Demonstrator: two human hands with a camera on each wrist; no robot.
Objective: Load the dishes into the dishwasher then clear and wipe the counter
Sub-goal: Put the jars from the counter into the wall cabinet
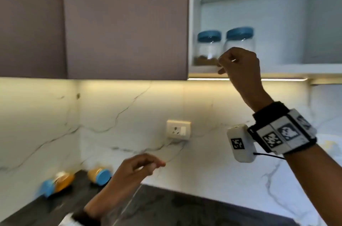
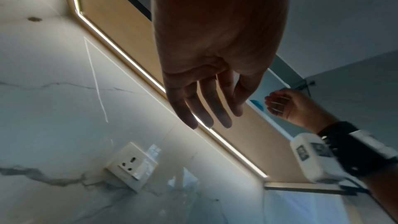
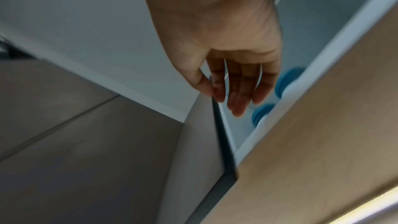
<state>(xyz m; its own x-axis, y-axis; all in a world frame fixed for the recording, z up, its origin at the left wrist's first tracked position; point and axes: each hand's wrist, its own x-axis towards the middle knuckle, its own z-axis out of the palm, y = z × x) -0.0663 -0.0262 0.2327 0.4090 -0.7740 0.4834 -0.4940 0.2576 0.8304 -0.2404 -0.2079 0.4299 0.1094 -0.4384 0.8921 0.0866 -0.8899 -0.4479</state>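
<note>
Left hand (image 1: 137,168) hovers low over the dark counter (image 1: 185,207), fingers loose and fairly straight, holding nothing. Two blue-lidded jars (image 1: 59,183) with yellow contents lie tipped at the counter's back left corner by the marble wall. Right hand (image 1: 238,65) is raised at the open upper cabinet's (image 1: 277,70) bottom front edge, fingers loosely curled, nothing gripped; two blue-lidded clear jars (image 1: 209,46) stand just behind it at the shelf's left end.

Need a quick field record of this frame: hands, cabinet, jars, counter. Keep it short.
left hand: empty, fingers relaxed, above the counter
right hand: raised at the open cabinet front, fingers loosely curled, holding nothing
cabinet jars: two blue-lidded jars upright on the shelf, side by side
counter jars: two blue-lidded jars with yellow contents lying on their sides on the dark counter
wall: socket plate on marble backsplash
</note>
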